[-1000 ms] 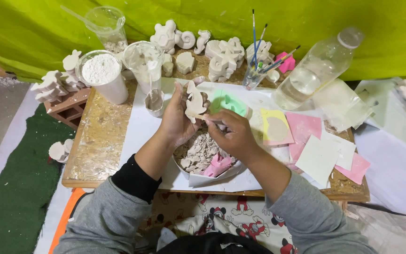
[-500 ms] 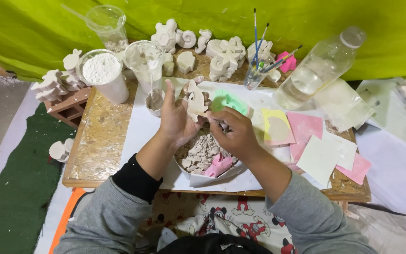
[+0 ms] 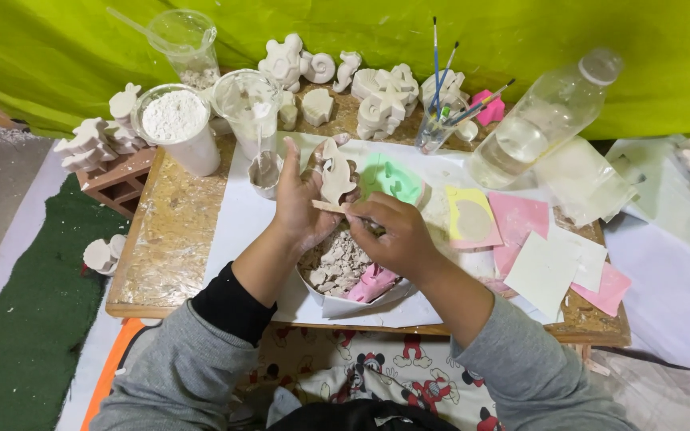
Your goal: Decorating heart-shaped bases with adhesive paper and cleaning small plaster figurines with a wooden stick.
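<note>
My left hand [image 3: 301, 201] holds a white plaster figure [image 3: 335, 171] upright between thumb and fingers, above a white bowl [image 3: 365, 304]. My right hand [image 3: 391, 236] grips a thin wooden stick [image 3: 327, 207] whose tip rests against the lower edge of the figure. The bowl holds plaster scraps [image 3: 337, 264] and a pink mould [image 3: 374, 282]. A green mould [image 3: 394, 178] lies on the white sheet just beyond my hands.
A tub of white powder [image 3: 176, 128] and clear cups [image 3: 247, 102] stand at the back left. Several plaster figures [image 3: 381, 96] line the back, beside a jar of brushes [image 3: 439, 120] and a tilted water bottle [image 3: 541, 124]. Pink, yellow and white squares [image 3: 542, 240] lie to the right.
My left hand has turned the plaster figure slightly and raised its fingers. The right hand has shifted the stick along the figure's lower edge.
</note>
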